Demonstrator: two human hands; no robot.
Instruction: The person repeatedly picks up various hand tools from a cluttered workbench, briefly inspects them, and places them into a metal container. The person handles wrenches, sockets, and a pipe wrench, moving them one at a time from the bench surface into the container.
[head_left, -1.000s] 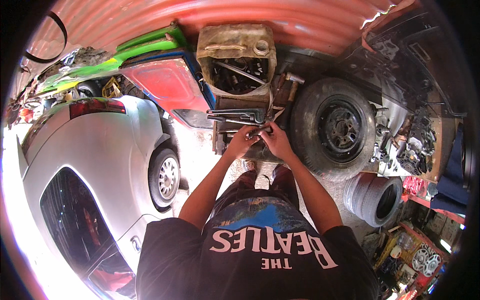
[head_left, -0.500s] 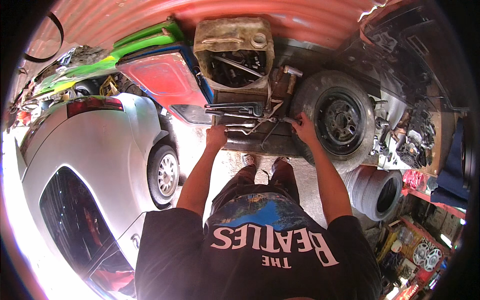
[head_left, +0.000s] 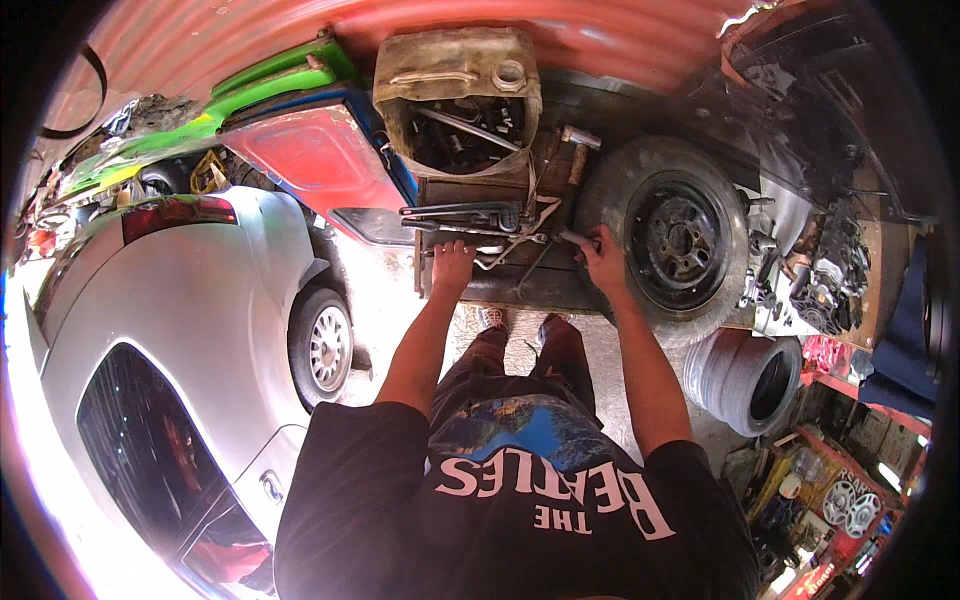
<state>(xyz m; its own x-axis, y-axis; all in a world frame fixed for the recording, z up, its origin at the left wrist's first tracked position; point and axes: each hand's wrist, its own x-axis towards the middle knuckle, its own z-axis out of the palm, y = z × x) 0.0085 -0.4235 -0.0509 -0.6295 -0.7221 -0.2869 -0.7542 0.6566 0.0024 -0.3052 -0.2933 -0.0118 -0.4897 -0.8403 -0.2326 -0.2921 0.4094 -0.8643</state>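
Observation:
My left hand reaches over the near part of a wooden bench, its fingers curled down over a metal wrench that lies there. Partly covered by that hand, the wrench's far end cannot be made out. Just beyond it lies a large dark pipe wrench. My right hand is closed on a short grey metal bar, beside the left edge of a wheel. A thin dark rod slants across the bench between both hands. A hammer with a brown handle lies farther back.
A cut-open plastic jerrycan full of metal parts stands at the back. The black-rimmed wheel lies on the right of the bench. Loose tyres sit below it. A silver car is on the left, near a red panel.
My left hand has moved right and farther in, from the wrench ends to over the tools. My right hand stays by the wheel with the grey bar. The view has shifted slightly.

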